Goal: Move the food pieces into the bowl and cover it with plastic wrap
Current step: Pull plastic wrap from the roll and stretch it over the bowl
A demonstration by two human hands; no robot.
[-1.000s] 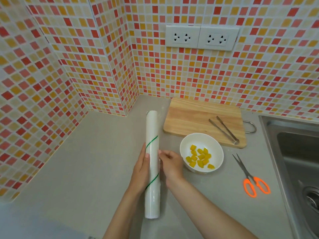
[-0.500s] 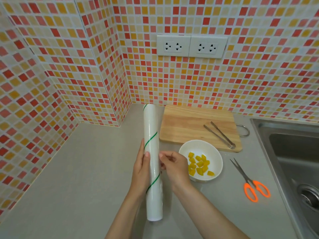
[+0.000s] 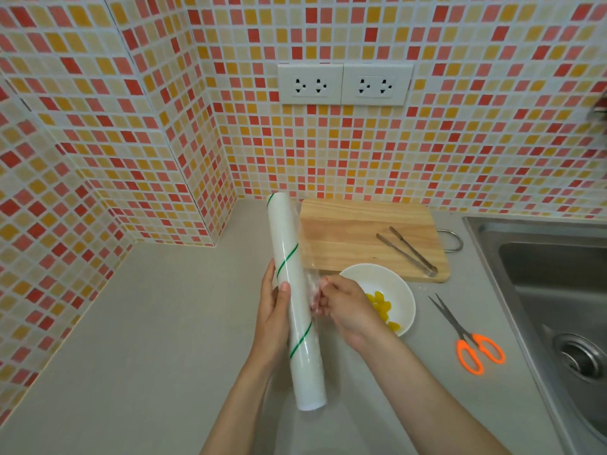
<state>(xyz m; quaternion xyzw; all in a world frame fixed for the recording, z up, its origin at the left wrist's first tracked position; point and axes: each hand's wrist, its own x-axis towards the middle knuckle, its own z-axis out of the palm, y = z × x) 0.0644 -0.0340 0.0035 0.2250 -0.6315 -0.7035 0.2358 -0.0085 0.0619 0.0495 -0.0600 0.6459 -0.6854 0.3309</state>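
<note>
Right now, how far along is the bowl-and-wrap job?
Done: yellow food pieces sit in the white round bowl. In hand: left hand holds the white plastic-wrap roll; right hand pinches the film edge. Left: pull, cut, cover the bowl.

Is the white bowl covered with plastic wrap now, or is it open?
Open. The yellow food pieces show bare inside the bowl; the right hand only pinches film at the roll.

Wooden cutting board [image 3: 368, 238] flat on grey worktop [image 3: 147, 323], against mosaic tile wall [image 3: 328, 152]; metal tongs [image 3: 407, 251] lying on board. Orange-handled scissors [image 3: 466, 336] on worktop, blades parted, beside steel sink [image 3: 551, 290]. Double wall socket [image 3: 345, 83] above board
</note>
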